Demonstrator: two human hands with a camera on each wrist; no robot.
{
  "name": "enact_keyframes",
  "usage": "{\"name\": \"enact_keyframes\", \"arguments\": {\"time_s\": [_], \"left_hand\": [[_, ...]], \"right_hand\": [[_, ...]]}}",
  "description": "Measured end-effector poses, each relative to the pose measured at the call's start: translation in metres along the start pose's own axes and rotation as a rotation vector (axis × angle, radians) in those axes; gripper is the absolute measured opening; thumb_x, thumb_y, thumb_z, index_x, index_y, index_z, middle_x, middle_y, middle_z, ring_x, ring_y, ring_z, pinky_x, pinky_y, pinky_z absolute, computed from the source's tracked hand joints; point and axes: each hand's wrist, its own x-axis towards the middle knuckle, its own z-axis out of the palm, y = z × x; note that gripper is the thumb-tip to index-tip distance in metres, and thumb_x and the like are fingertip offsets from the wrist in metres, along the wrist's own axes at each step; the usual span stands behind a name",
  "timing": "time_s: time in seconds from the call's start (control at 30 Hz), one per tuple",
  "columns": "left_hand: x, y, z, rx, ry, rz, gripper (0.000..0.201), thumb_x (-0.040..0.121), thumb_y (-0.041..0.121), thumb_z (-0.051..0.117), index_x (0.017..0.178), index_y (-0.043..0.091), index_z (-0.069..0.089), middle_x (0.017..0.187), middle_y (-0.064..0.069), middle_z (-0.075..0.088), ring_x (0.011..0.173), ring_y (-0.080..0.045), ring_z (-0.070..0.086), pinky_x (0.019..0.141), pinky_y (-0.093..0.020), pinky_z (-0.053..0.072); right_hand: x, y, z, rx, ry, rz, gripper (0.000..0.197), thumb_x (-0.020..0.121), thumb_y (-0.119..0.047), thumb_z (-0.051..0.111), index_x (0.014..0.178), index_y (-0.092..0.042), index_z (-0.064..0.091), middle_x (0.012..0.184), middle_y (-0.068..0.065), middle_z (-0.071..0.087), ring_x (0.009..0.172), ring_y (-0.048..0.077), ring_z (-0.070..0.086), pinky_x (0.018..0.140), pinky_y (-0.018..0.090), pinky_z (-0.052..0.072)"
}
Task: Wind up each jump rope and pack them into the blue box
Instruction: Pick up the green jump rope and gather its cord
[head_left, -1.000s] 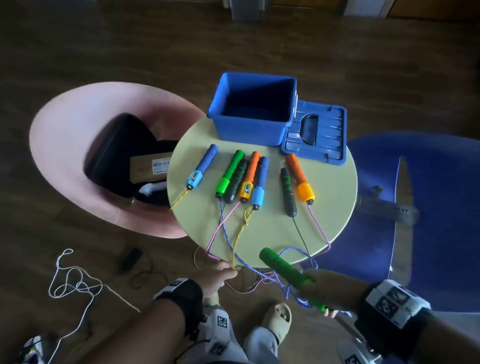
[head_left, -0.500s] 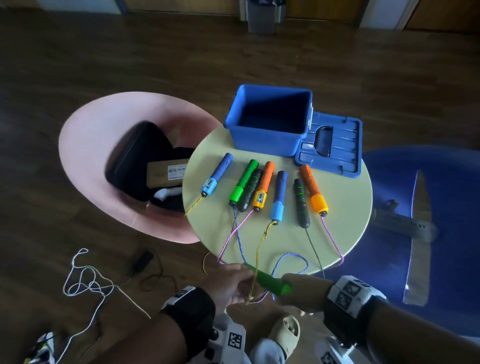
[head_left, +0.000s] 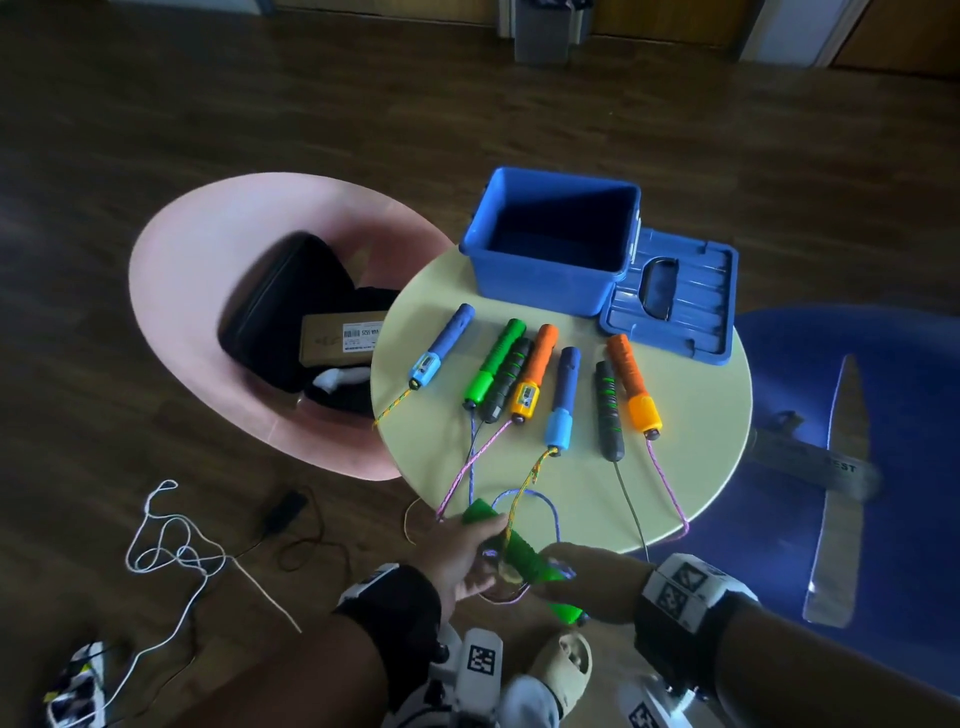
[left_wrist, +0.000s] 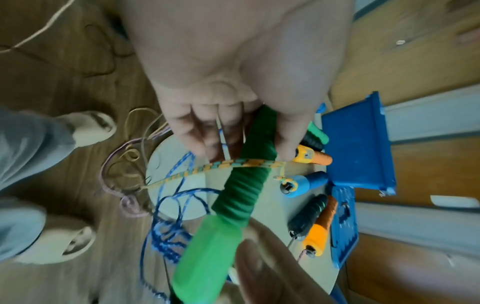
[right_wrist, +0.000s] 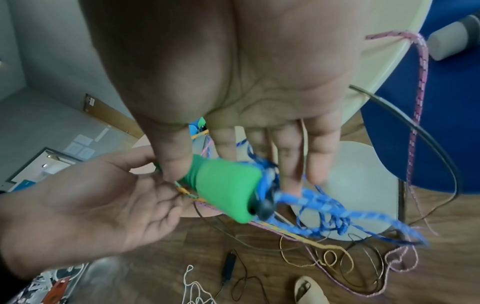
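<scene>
At the bottom centre of the head view, the right hand (head_left: 587, 579) pinches the lighter end of a green jump-rope handle (head_left: 519, 556) between thumb and forefinger, its other fingers hanging straighter among loops of blue braided rope (right_wrist: 324, 205) that leave that end of the handle. The left hand (head_left: 462, 556) curls round the darker ribbed end of the same handle, thumb on one side and fingers on the other, and a yellow-orange braided rope (left_wrist: 207, 167) lies across the handle just past its fingertips. Above the hands, in the middle of the frame, a round pale-yellow table (head_left: 691, 415) carries a row of seven more handles side by side: blue, green, black with green rings, orange with a counter, blue, black with green rings, and orange; their ropes trail over the near edge toward the floor. The open blue box (head_left: 545, 286) stands at the table's far edge, upper centre, with its blue lid (head_left: 691, 332) flat just to its right. A pink chair (head_left: 197, 270) holding a black case sits at left, a blue chair (head_left: 909, 415) at right.
</scene>
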Motion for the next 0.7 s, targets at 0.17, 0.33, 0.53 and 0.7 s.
{"name": "enact_keyframes", "arguments": {"time_s": [0.17,0.33,0.53,0.7], "left_hand": [[0.000,0.013,-0.014,0.293,0.127,0.500,0.034,0.061,0.037,0.078,0.085,0.018,0.063,0.077,-0.007,0.068,0.065,-0.015,0.063,0.057,-0.022,0.047],[-0.005,0.019,-0.028,0.517,0.191,0.720,0.029,0.066,0.048,0.074,0.083,0.032,0.056,0.063,0.011,0.055,0.061,-0.014,0.053,0.063,-0.037,0.050],[-0.032,0.041,-0.017,0.776,0.453,0.983,0.030,0.074,0.045,0.078,0.085,0.029,0.054,0.077,0.012,0.056,0.069,-0.008,0.055,0.063,-0.026,0.046],[-0.044,0.055,-0.007,0.893,0.536,0.959,0.044,0.074,0.063,0.069,0.082,0.023,0.050,0.072,0.007,0.057,0.068,-0.015,0.055,0.061,-0.032,0.044]], "right_hand": [[-0.007,-0.002,-0.014,-0.064,-0.030,-0.011,0.041,0.098,-0.043,0.056,0.128,-0.015,0.057,0.115,0.001,0.061,0.113,0.021,0.057,0.089,0.025,0.040],[-0.005,-0.008,-0.022,-0.043,0.034,-0.029,0.034,0.091,-0.039,0.061,0.122,-0.023,0.062,0.123,-0.001,0.064,0.109,0.012,0.057,0.092,0.025,0.043],[-0.002,-0.044,-0.031,0.059,0.162,-0.132,0.041,0.092,-0.032,0.061,0.131,-0.028,0.048,0.120,-0.005,0.062,0.091,0.013,0.059,0.089,0.028,0.049],[0.004,-0.057,-0.030,0.032,0.178,-0.165,0.075,0.090,-0.033,0.064,0.151,-0.035,0.021,0.126,0.000,0.058,0.090,0.014,0.054,0.084,0.027,0.045]]}}
